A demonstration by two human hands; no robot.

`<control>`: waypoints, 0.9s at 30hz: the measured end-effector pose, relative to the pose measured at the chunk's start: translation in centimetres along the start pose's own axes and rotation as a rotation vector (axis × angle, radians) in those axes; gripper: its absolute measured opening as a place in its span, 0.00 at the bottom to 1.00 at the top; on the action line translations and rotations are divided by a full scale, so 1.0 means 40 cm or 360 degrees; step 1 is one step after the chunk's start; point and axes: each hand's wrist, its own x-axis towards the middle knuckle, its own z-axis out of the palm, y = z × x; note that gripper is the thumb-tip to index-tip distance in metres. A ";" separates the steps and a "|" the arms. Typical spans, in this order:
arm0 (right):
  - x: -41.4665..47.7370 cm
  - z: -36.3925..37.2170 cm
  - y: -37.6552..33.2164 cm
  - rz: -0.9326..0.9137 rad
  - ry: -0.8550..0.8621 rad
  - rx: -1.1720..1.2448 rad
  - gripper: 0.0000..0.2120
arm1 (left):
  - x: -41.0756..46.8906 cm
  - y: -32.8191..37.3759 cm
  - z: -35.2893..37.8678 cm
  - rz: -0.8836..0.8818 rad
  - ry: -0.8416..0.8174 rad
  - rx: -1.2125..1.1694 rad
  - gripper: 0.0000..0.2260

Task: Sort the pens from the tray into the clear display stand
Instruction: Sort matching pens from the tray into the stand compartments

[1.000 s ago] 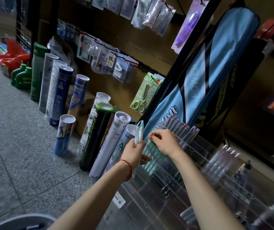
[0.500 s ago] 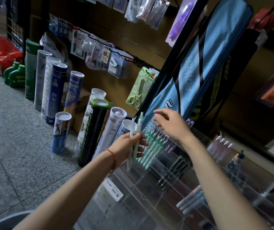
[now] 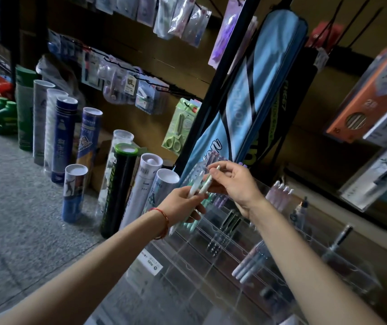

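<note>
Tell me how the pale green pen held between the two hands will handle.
The pen looks like a slim, rigid plastic barrel: probably light and stiff. Round and smooth, it would likely roll if laid down, and may slip from the right hand's fingertip pinch.

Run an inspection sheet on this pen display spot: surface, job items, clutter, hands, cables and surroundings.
Surface: clear display stand, tiered compartments, price label on its front edge.
Job's things: white pen and mint pen held above the stand; lilac pens and pink pens slotted in separate compartments; tray not clearly in view.
Clutter: shuttlecock tubes upright on the floor beside the stand; blue racket bag leaning behind it.
Hands: left hand grips the white pen; right hand pinches the mint pen's upper end.
Cables: nothing seen.
Surroundings: hanging packets above; boxed goods at right.
</note>
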 end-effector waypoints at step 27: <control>-0.456 -0.333 0.095 0.0228 0.0190 -0.0698 0.08 | -0.180 -0.044 0.335 -0.0127 -0.0419 0.0761 0.18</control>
